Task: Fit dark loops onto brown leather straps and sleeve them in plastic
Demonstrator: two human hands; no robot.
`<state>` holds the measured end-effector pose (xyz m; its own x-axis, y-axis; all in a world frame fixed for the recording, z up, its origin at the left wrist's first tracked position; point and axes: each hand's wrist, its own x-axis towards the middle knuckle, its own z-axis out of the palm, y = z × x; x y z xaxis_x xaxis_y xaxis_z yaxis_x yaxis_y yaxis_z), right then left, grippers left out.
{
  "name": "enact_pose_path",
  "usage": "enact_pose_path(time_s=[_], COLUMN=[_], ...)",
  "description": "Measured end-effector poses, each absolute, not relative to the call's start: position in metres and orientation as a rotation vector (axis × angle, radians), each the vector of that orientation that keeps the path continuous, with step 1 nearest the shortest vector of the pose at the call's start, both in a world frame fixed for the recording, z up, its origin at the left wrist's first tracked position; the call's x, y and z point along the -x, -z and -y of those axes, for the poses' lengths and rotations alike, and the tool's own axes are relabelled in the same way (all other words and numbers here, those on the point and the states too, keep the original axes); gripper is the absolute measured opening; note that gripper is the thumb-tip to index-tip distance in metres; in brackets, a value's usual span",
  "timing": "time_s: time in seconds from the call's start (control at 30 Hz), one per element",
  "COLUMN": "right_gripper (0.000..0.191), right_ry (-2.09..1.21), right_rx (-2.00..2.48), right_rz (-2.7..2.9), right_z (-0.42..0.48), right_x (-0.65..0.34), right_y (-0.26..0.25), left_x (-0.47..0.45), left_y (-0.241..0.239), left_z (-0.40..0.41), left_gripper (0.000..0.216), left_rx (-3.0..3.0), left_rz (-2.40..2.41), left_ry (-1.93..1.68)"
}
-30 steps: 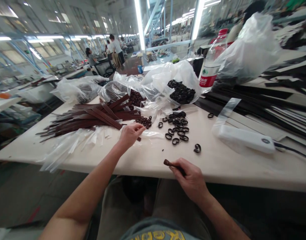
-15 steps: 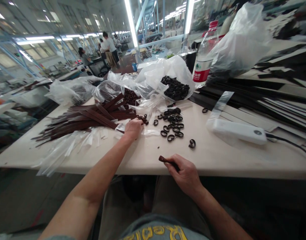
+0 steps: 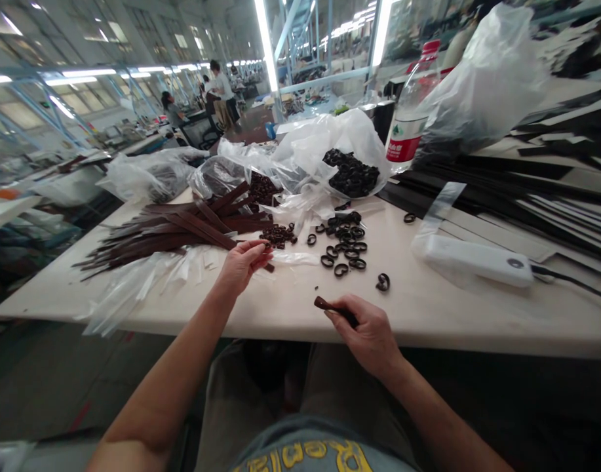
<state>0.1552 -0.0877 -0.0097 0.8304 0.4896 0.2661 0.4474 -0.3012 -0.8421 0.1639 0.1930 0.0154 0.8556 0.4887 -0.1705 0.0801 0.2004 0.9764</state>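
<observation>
My left hand (image 3: 242, 267) is above the table, thumb and fingers pinched on a small dark brown loop (image 3: 267, 245), mostly hidden by the fingertips. Just beyond it lie a small heap of brown loops (image 3: 280, 235) and a fan of long brown strips (image 3: 157, 229). Near the table's front edge my right hand (image 3: 371, 331) is closed around a brown strip (image 3: 324, 303); its flat end sticks out to the left and the rest is hidden in the palm. Several black loops (image 3: 349, 239) are scattered on the table beyond the right hand.
A plastic bag of black loops (image 3: 352, 174) lies at the back, beside a bottle with a red cap (image 3: 403, 141). On the right are a white corded device (image 3: 477, 261) and long black strips (image 3: 506, 177). Clear plastic (image 3: 128, 295) lies at left. People stand far behind.
My left hand has drawn back from the heap of brown loops toward me and left, with a small brown loop in its fingertips. My right hand still holds the strip, nearly in place.
</observation>
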Motion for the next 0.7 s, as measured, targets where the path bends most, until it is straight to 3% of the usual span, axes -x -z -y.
enact_pose_path(time_s=[0.27, 0.4, 0.7], right_gripper=[0.012, 0.010, 0.010], right_ry=[0.148, 0.150, 0.159], right_rx=[1.920, 1.935, 1.933], right_rz=[0.832, 0.870, 0.903], right_z=[0.045, 0.027, 0.014], right_x=[-0.150, -0.143, -0.129], right_y=[-0.016, -0.017, -0.018], left_x=[-0.095, -0.078, -0.057], left_y=[-0.015, -0.011, -0.009], left_z=[-0.154, -0.134, -0.119], left_gripper=[0.009, 0.018, 0.012], left_rx=[-0.744, -0.692, -0.720], left_rz=[-0.600, -0.551, -0.589], left_ry=[-0.188, -0.174, -0.230])
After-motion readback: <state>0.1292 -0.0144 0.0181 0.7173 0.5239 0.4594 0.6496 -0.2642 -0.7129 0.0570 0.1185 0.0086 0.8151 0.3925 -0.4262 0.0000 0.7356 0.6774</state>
